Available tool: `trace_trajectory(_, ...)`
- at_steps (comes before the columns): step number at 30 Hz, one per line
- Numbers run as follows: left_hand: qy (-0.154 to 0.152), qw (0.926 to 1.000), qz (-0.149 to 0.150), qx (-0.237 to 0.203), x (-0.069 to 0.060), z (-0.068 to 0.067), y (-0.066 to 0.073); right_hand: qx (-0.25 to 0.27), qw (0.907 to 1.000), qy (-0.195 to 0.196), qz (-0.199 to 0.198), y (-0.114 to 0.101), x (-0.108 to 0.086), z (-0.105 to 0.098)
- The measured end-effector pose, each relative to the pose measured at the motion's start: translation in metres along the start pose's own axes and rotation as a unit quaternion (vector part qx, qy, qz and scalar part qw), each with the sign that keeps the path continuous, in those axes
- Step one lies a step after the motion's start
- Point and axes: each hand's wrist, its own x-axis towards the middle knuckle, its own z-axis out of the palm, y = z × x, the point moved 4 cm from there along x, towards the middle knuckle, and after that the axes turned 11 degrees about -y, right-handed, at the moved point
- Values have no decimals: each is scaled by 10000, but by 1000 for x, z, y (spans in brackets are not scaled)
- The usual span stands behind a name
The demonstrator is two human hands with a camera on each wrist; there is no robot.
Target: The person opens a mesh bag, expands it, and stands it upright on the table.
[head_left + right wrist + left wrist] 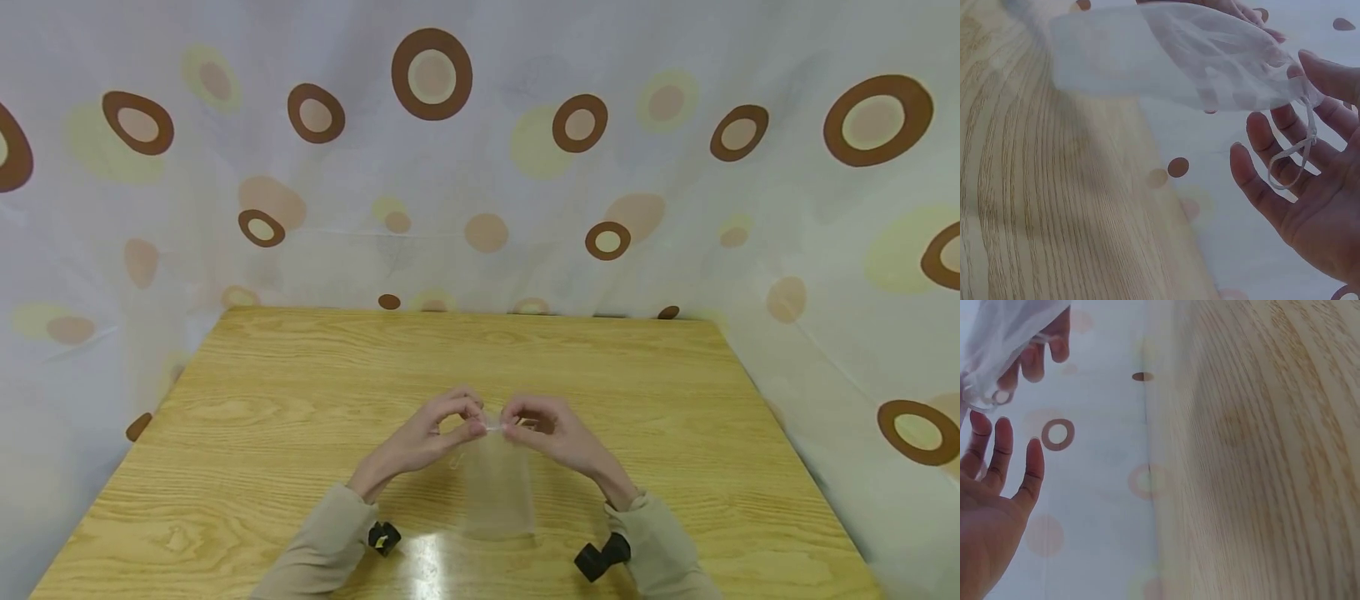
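A sheer white pouch hangs from both hands above the wooden table. The left hand pinches one side of its top edge, and the right hand pinches the other side close by. In the right wrist view the translucent pouch stretches leftward from the right hand, whose thumb and finger hold its gathered end; a white cord loop dangles across the fingers. The left wrist view shows part of the pouch above the left hand, whose other fingers are spread. Whether anything is inside cannot be told.
The wooden table spreads around the hands, with a light reflection near its front edge. A white curtain with brown, pink and yellow circles stands behind the table and at both sides. Dark devices are strapped at both wrists.
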Motion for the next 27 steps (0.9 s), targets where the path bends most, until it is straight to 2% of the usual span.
trace_trajectory(4,64,9999,-91,-56,-3,-3,-4,-486,9985,-238,-14,0,3,5)
trace_trajectory(7,34,9984,-142,-552,-5,-4,-5,-563,9978,-338,-50,-2,4,7)
trace_trajectory(9,-51,9940,-162,-1079,-6,-4,-5,-479,9982,-349,-77,-3,5,7)
trace_trajectory(12,-206,9833,-167,-1802,-7,-3,-4,-432,9978,-396,-321,-5,5,7)
trace_trajectory(17,-203,9699,9,-2425,-8,-3,-2,-369,9962,-499,-603,-9,9,8)
trace_trajectory(21,-93,9689,87,-2472,-9,-4,-2,-323,9968,-398,-606,-11,7,6)
trace_trajectory(27,-261,9755,143,-2181,-10,-8,-1,-410,9968,-260,-643,-11,0,0)
